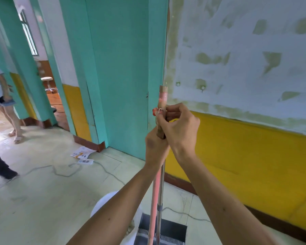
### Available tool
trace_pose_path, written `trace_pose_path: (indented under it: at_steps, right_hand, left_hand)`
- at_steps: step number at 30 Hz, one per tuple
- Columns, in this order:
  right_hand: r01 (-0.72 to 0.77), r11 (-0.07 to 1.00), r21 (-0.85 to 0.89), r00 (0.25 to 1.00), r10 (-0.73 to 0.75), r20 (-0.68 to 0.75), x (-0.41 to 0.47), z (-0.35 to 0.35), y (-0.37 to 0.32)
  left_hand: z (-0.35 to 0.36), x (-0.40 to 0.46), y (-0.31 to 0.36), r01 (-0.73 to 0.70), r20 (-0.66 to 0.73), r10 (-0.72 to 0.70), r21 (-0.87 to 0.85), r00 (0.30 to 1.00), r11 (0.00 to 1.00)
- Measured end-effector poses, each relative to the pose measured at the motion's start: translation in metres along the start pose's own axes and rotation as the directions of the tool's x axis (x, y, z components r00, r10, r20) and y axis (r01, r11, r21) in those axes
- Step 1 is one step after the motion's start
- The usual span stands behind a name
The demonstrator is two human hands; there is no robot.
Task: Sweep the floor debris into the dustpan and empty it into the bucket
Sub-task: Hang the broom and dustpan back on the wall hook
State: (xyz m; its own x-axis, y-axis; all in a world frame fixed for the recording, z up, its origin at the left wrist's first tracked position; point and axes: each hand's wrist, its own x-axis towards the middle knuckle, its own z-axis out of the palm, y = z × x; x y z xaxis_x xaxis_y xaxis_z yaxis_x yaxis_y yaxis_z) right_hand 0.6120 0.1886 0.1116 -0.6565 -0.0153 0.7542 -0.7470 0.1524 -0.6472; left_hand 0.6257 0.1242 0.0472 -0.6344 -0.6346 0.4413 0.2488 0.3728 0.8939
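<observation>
While both handles stand upright together, the left hand (155, 149) wraps shut low around them and the right hand (179, 127) closes near the top, so a firm, steady grip should keep the dustpan (171, 230) level over the white bucket (102, 207) just beside it. Pale floor tiles (42, 200) meet a yellow-and-white wall (245, 152); a grey cable (64, 172) trails nearby.

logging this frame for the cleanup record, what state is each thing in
left hand: shut on the two handles, lower grip
right hand: shut on the handles, upper grip
broom handle: pink, upright, alongside the dustpan handle
dustpan handle: metal, upright
dustpan: dark, below the hands, contents not visible
white bucket: partly hidden by the left forearm
papers: lying on the floor
</observation>
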Motion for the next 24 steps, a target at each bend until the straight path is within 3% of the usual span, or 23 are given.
trace_pose_path:
  at_steps: [2, 4, 7, 9, 11, 17, 21, 24]
  right_hand:
    - [-0.002, 0.999, -0.055, 0.996, 0.006, 0.084, 0.02, 0.0, 0.018]
    - [0.031, 0.981, -0.193, 0.957, 0.027, 0.289, 0.049, 0.0, 0.039]
    - [-0.114, 0.979, -0.169, 0.799, 0.191, 0.57, 0.103, -0.01, 0.063]
    - [-0.215, 0.974, -0.072, 0.693, 0.204, 0.692, 0.133, -0.015, 0.078]
    - [-0.287, 0.958, 0.004, 0.67, 0.197, 0.716, 0.153, -0.014, 0.094]
    - [-0.364, 0.931, 0.043, 0.726, 0.254, 0.639, 0.192, 0.0, 0.145]
    - [-0.325, 0.946, -0.012, 0.712, 0.253, 0.655, 0.215, 0.01, 0.177]
    - [-0.172, 0.975, -0.138, 0.771, 0.22, 0.597, 0.237, 0.021, 0.201]
  left_hand:
    - [0.021, 0.015, -0.008, 0.021, 0.035, -0.021, -0.01, 0.999, 1.0]
    - [0.043, 0.031, -0.018, 0.015, 0.074, -0.015, 0.009, 0.997, 1.0]
    - [0.076, 0.049, -0.029, 0.021, 0.128, -0.023, 0.017, 0.991, 1.0]
    - [0.094, 0.064, -0.034, 0.02, 0.147, -0.016, -0.026, 0.989, 0.999]
    - [0.109, 0.079, -0.04, 0.007, 0.157, 0.003, -0.062, 0.988, 0.998]
    - [0.155, 0.125, -0.064, 0.072, 0.219, -0.061, -0.045, 0.974, 0.996]
    - [0.179, 0.155, -0.087, 0.065, 0.259, -0.045, -0.069, 0.965, 0.995]
    - [0.197, 0.182, -0.103, 0.058, 0.288, -0.024, -0.11, 0.957, 0.992]
